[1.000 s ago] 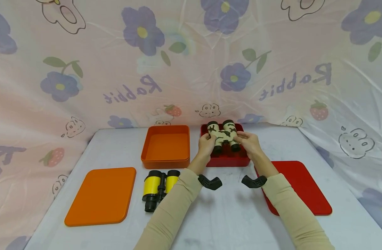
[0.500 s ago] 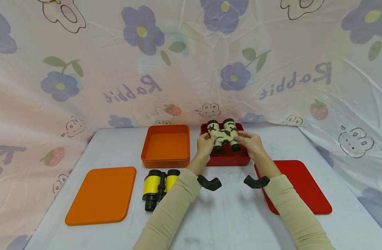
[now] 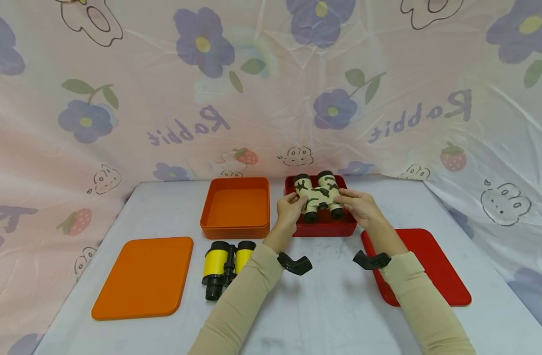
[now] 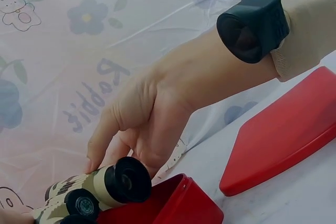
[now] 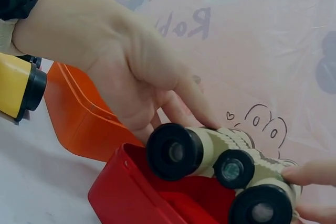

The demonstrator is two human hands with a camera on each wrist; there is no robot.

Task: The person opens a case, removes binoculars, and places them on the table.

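Camouflage-patterned binoculars point(image 3: 317, 196) with black end caps are held above the open red box point(image 3: 326, 230). My left hand point(image 3: 288, 214) grips their left barrel, thumb on top. On the right barrel, my right hand point(image 3: 361, 208) pinches with thumb and fingers. The right wrist view shows the binoculars point(image 5: 223, 140) from the eyepiece end, tilted over the red box point(image 5: 123, 182), with a small round dial between the two eyepieces. In the left wrist view, the right hand point(image 4: 152, 108) reaches round the far barrel; its fingertips are partly hidden.
An open orange box point(image 3: 235, 209) stands left of the red one. In front of it lie yellow-and-black binoculars point(image 3: 215, 264), partly behind the left sleeve. The orange lid point(image 3: 142, 281) is at the left; the red lid point(image 3: 430, 271) lies under the right forearm. A printed cloth point(image 3: 271, 88) hangs behind.
The camouflage binoculars have shifted slightly down in the head view, over the red box. My right hand and wrist have moved a little to the right; both hands still hold the barrels.
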